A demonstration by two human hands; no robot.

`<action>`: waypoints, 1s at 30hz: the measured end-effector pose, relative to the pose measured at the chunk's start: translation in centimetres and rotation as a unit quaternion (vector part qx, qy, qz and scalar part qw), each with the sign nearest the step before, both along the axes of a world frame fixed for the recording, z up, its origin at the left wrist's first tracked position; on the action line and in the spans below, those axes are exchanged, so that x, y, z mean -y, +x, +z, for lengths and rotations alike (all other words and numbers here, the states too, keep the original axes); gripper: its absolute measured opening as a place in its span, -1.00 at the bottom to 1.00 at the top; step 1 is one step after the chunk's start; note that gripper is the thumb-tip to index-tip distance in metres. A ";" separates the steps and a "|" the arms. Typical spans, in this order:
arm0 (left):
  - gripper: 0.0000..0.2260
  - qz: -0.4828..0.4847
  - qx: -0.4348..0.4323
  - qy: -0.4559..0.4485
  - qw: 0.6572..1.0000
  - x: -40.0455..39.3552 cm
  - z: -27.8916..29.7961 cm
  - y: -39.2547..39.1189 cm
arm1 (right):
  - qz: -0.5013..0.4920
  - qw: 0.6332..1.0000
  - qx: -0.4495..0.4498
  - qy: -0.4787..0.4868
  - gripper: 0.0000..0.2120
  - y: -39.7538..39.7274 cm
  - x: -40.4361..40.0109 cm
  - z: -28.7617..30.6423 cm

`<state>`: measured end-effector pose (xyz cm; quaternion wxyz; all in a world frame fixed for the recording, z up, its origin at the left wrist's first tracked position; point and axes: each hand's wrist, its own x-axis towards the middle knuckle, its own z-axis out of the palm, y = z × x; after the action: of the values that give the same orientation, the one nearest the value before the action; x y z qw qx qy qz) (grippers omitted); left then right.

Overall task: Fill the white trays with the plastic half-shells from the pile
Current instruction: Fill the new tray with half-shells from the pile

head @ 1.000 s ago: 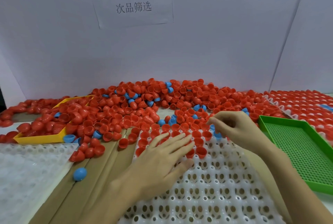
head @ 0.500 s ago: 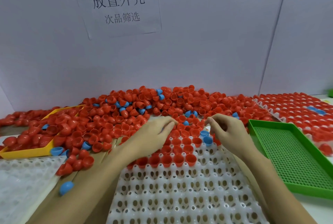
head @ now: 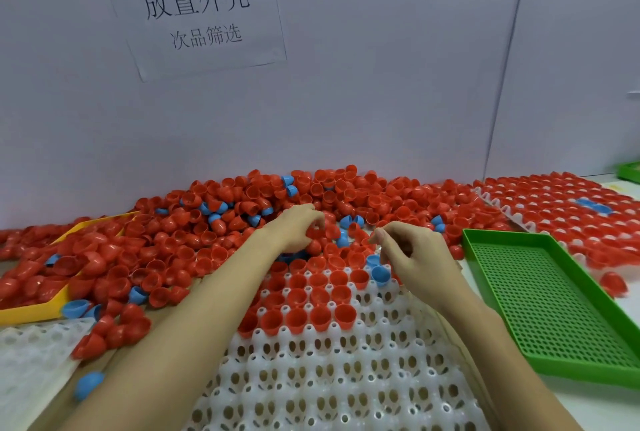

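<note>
Sign [head: 194, 11] reads "放置外壳 次品筛选" above pile [head: 242, 216].

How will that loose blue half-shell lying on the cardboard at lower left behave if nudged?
The blue half-shell is domed and lies on flat cardboard, so it would probably rock or roll. It looks thin and hollow like the red half-shells heaped in the pile, so likely light and easily flicked away.
</note>
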<state>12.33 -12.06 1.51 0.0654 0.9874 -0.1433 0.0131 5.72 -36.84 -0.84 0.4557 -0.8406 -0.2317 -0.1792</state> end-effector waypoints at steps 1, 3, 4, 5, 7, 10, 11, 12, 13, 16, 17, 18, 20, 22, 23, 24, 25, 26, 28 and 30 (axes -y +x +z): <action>-0.66 0.007 0.001 -0.013 1.000 -0.5 -0.2 -0.2 | 0.003 1.000 -0.006 -0.003 -0.80 -0.1 -0.1 0.0; -0.73 0.027 0.010 -0.052 0.998 -1.3 -0.5 -0.7 | 0.003 1.000 -0.015 -0.005 -0.81 -0.3 -0.2 0.1; -0.77 0.040 0.023 -0.071 0.996 -1.8 -0.6 -1.1 | 0.003 1.000 -0.018 -0.006 -0.81 -0.4 -0.2 0.0; -0.80 0.052 0.040 -0.087 0.994 -2.2 -0.7 -1.4 | 0.003 1.000 -0.021 -0.008 -0.81 -0.4 -0.3 0.0; -0.83 0.075 0.068 -0.114 0.988 -3.3 -0.8 -2.0 | 0.003 1.000 -0.024 -0.014 -0.80 -0.5 -0.3 -0.1; -0.83 0.101 0.084 -0.159 0.978 -4.4 -0.9 -2.8 | 0.006 0.999 -0.026 -0.019 -0.79 -0.6 -0.4 -0.2; -0.82 0.111 0.100 -0.181 0.972 -4.6 -0.8 -3.3 | 0.007 0.999 -0.027 -0.019 -0.79 -0.6 -0.5 -0.2; -0.82 0.120 0.124 -0.209 0.963 -4.5 -0.5 -3.8 | 0.008 0.999 -0.030 -0.020 -0.79 -0.7 -0.5 -0.2; -0.83 0.129 0.151 -0.250 0.948 -4.3 -0.2 -4.4 | 0.007 0.999 -0.032 -0.021 -0.79 -0.7 -0.5 -0.1; -0.84 0.124 0.170 -0.428 0.879 -2.8 1.1 -7.5 | 0.001 0.999 -0.039 -0.010 -0.82 -1.1 -0.7 0.5; -0.84 0.110 0.163 -0.475 0.858 -2.1 1.5 -8.9 | 0.011 0.999 -0.047 0.013 -0.85 -1.4 -0.9 0.9; -0.85 0.093 0.156 -0.511 0.840 -1.4 1.7 -10.5 | 0.035 0.996 -0.063 0.043 -0.88 -1.7 -1.0 1.3; -0.86 0.070 0.144 -0.562 0.812 -0.1 1.7 -13.9 | 0.129 0.981 -0.117 0.087 -0.86 -2.4 -1.1 2.2; -0.85 0.055 0.135 -0.591 0.794 1.2 1.5 -16.8 | 0.231 0.955 -0.168 0.081 -0.72 -3.2 -1.2 3.1; -0.86 0.047 0.135 -0.595 0.791 1.7 1.2 -17.9 | 0.271 0.943 -0.181 0.067 -0.66 -3.6 -1.4 3.4; -0.87 0.041 0.139 -0.593 0.792 2.1 0.9 -18.8 | 0.301 0.934 -0.186 0.055 -0.62 -4.0 -1.7 3.5; -0.89 0.035 0.144 -0.586 0.796 2.4 0.6 -19.4 | 0.319 0.928 -0.186 0.045 -0.60 -4.3 -2.1 3.5; -0.89 0.032 0.146 -0.582 0.799 2.6 0.2 -19.9 | 0.325 0.927 -0.185 0.038 -0.60 -4.6 -2.5 3.4; -0.90 0.037 0.142 -0.584 0.799 2.5 -0.3 -20.2 | 0.323 0.928 -0.182 0.033 -0.64 -4.6 -3.0 3.2; -0.90 0.047 0.135 -0.586 0.797 2.0 -0.6 -20.3 | 0.329 0.925 -0.185 0.037 -0.71 -4.5 -2.9 3.1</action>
<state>-8.00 -14.10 0.91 0.6111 0.7539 -0.0686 0.2312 1.19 -33.97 2.26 0.5546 -0.7177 -0.4001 0.1314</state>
